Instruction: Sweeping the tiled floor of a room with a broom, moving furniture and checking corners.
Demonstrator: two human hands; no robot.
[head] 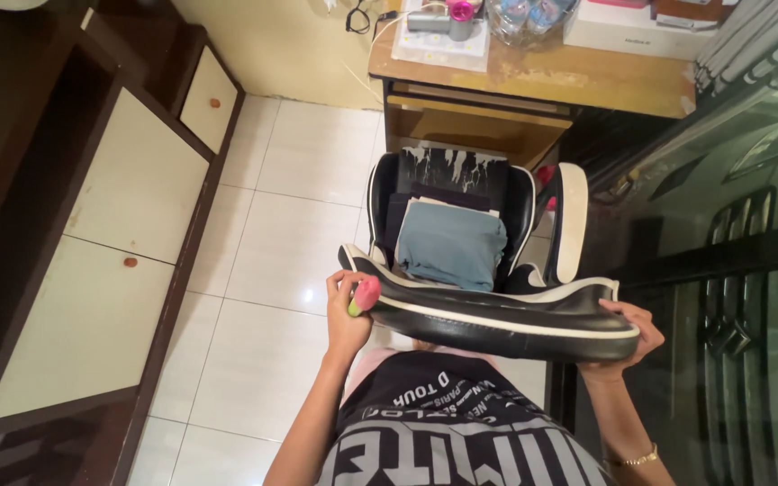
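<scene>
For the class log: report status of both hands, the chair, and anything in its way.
Left hand holds pink cloth against chair backrest. Right hand grasps backrest's other end. Desk stands beyond chair.

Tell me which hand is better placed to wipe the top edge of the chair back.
Left. The left hand already holds a pink and green cloth against the chair back. The right hand has its grip on the opposite end, likely steadying it.

A: What was the person wearing?
B: Black T-shirt (461,432), big grey block lettering across the front, smaller white lettering above it. Sleeves weren't visible, forearms were bare.
A: Jewellery?
B: Thin gold bracelet (637,460) on the right wrist.
</scene>
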